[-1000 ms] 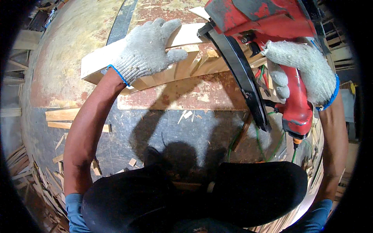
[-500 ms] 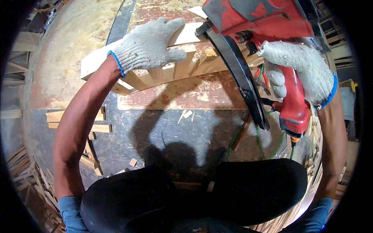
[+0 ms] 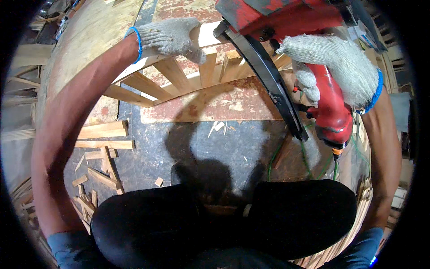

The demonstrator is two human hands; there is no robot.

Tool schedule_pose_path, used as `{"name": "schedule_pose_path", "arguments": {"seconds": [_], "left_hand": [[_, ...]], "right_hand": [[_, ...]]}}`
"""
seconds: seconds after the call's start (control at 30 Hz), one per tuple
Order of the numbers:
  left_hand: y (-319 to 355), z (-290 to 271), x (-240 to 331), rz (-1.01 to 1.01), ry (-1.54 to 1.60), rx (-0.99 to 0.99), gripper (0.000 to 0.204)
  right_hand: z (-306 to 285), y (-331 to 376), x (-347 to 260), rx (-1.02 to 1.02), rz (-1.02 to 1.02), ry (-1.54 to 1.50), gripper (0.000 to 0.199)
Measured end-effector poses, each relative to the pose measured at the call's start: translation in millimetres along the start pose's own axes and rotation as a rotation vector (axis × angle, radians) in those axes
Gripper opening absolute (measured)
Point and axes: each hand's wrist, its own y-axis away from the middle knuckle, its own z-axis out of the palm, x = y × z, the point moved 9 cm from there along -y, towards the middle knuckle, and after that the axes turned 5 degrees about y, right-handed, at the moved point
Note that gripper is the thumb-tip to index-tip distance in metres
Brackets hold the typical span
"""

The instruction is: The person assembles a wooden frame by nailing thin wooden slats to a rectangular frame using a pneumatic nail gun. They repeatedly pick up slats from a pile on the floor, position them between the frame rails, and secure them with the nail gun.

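Observation:
My gloved right hand [image 3: 338, 62] is wrapped round the handle of a red nail gun [image 3: 332, 103], at the upper right. Its long black magazine [image 3: 264, 74] slants down toward me, and its nose meets the top board of a slatted wooden frame [image 3: 174, 74]. At the upper left my left hand [image 3: 170, 38], also gloved, grips that top board, thumb on the near side and fingers over the far side. Several short slats run from this board toward me. The nail gun and right hand hide the frame's right end.
A worn reddish panel [image 3: 206, 110] lies under the frame on a dark floor [image 3: 148, 143]. Loose wood offcuts [image 3: 105, 130] are scattered at the left. A green air hose [image 3: 335, 170] trails from the gun's handle, near long wood strips [image 3: 365, 197] at the lower right.
The nail gun and my right hand have shifted slightly left and up. My left hand has gone from lying spread over the frame to curling round its top board.

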Motion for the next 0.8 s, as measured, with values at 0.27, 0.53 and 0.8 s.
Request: {"name": "schedule_pose_path", "arguments": {"seconds": [0.27, 0.53, 0.8], "left_hand": [[4.9, 5.1, -1.4, 0.059, -0.105, 0.152, 0.074], [21.7, 12.2, 6.6, 0.178, -0.185, 0.476, 0.073], [23.8, 16.8, 6.8, 0.152, -0.159, 0.436, 0.068]], "right_hand": [[-3.1, -13.6, 25.6, -0.067, 0.015, -0.127, 0.025], [-10.4, -6.0, 39.0, -0.059, 0.056, -0.231, 0.025], [-10.2, -1.1, 37.4, -0.005, 0.12, -0.201, 0.024]]}}
